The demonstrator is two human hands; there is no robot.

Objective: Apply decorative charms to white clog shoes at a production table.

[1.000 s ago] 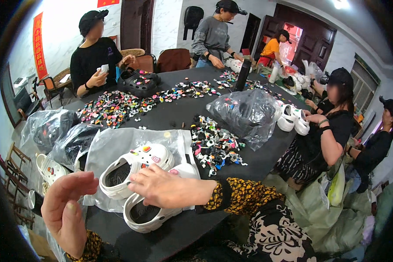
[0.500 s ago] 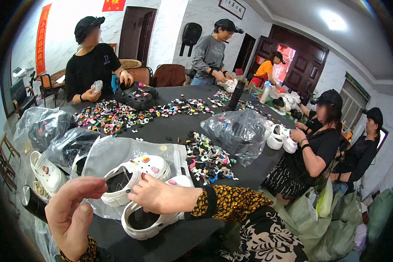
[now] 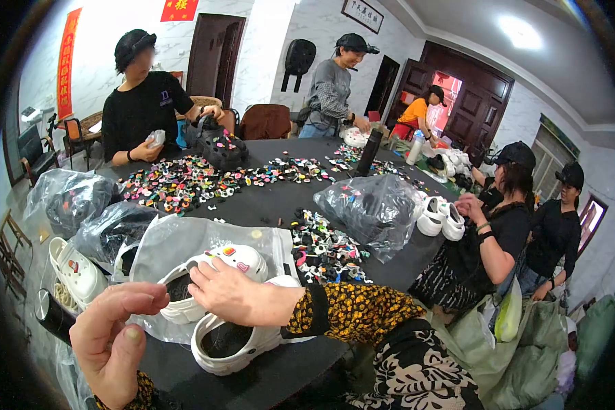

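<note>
Two white clogs with colourful charms lie before me, their toes pointing away to the right. My right hand reaches across from the right, its fingers lying over the side of the farther clog, partly covering its opening. My wrist passes over the nearer clog and hides part of its top. At the lower left my left hand is raised with curved fingers and the thumb apart, with nothing visible in it. Beneath the clogs is a translucent plastic bag.
Another white clog and a black cylinder are at the left. Loose charms are heaped on the dark table. A bagged bundle and dark bottle stand beyond. Several people work around the table.
My right hand has shifted slightly left and its fingers are less pinched. My left hand and the clogs are nearly still. Across the table, a person has lifted a black clog partly upright.
</note>
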